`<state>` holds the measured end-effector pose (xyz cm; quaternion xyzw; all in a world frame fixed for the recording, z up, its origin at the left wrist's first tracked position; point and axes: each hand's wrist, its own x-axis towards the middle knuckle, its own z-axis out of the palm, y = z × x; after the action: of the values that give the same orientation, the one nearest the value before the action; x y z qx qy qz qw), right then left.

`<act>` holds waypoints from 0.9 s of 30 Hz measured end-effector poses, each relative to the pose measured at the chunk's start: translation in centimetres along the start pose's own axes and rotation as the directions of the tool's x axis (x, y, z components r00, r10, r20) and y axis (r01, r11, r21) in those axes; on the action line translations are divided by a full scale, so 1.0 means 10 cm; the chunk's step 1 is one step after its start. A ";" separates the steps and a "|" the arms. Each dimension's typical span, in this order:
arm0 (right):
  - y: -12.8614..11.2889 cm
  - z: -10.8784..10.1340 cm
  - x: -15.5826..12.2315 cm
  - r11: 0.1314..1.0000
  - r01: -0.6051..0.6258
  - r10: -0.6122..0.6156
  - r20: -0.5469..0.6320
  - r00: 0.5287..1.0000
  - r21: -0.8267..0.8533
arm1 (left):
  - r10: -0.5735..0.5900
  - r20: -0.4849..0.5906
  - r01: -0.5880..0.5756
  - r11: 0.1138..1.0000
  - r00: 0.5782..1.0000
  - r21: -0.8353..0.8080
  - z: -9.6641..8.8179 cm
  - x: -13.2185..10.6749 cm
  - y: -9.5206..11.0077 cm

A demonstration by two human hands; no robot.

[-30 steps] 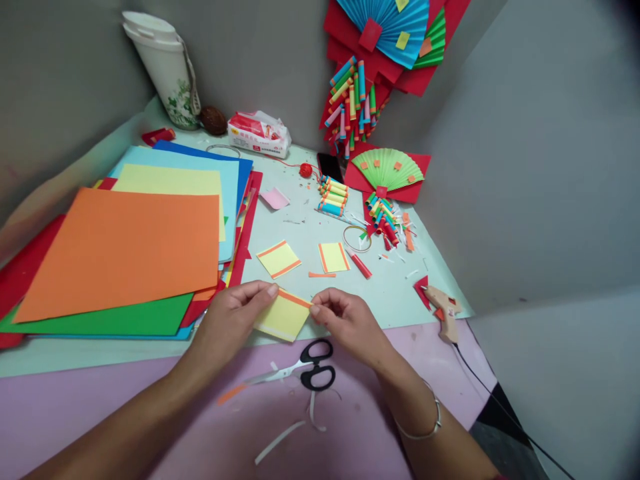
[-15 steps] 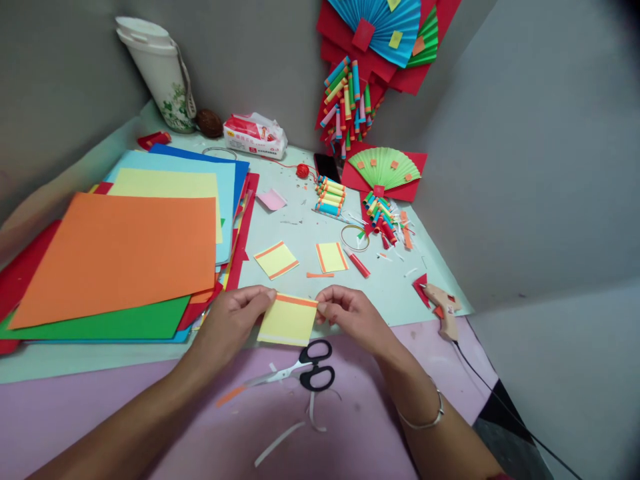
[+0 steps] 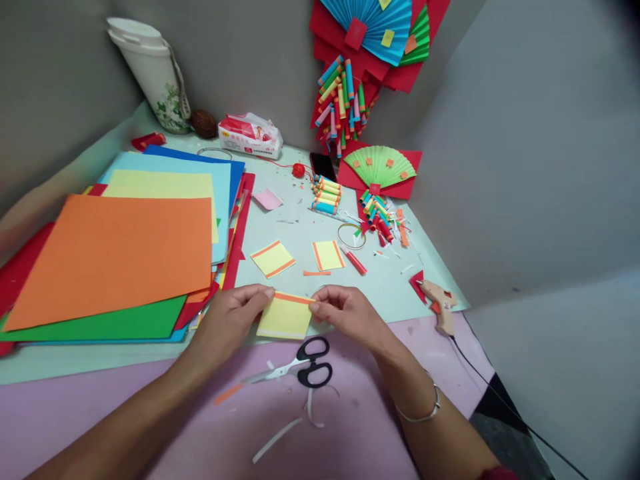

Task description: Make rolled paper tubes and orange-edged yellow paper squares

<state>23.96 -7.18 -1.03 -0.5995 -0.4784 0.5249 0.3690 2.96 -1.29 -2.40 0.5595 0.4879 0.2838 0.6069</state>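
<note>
Between my two hands is a yellow paper piece [image 3: 285, 319] with an orange strip along its far edge and a whitish strip along its near edge. My left hand [image 3: 245, 310] pinches its far left corner. My right hand [image 3: 343, 312] pinches the far right corner, thumb on top. Just below the paper lie black-handled scissors [image 3: 313, 363], blades pointing left over an orange strip [image 3: 229, 394]. Beyond my hands rest two more yellow pieces with orange edges, one on the left [image 3: 273, 259] and one on the right [image 3: 329, 256], near a loose orange strip [image 3: 317, 273].
Coloured paper sheets [image 3: 115, 260] are stacked at left. A glue gun [image 3: 440, 303] with a cord lies at right, a red glue stick [image 3: 356, 262] nearer the middle. Rolled paper tubes [image 3: 327, 195], a tissue pack [image 3: 251, 135] and a white cup [image 3: 153, 77] stand farther back.
My right thumb and fingers have shifted slightly inward onto the paper's far right corner. The whole view has shifted a little; the other things lie as before.
</note>
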 end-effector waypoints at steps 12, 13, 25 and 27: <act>-0.05 0.05 -0.08 0.993 0.031 -0.023 0.072 0.997 -0.113 | -0.047 0.170 0.036 0.997 0.984 0.068 0.03 -0.07 0.18; -0.05 0.08 -0.09 0.993 0.030 -0.021 0.082 0.996 -0.116 | -0.062 0.167 0.040 0.991 0.984 0.131 0.03 -0.07 0.20; -0.06 0.11 -0.10 0.966 0.119 -0.116 0.030 0.993 -0.228 | -0.132 0.209 0.071 0.958 0.969 0.277 0.00 -0.04 0.21; -0.04 0.13 -0.10 0.972 0.100 -0.090 0.056 0.994 -0.212 | -0.103 0.221 0.038 0.959 0.970 0.282 0.00 -0.03 0.20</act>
<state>22.65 -8.10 -0.65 -0.5998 -0.5690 0.4656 0.3158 3.24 -1.16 -0.41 0.6502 0.4675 0.1233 0.5861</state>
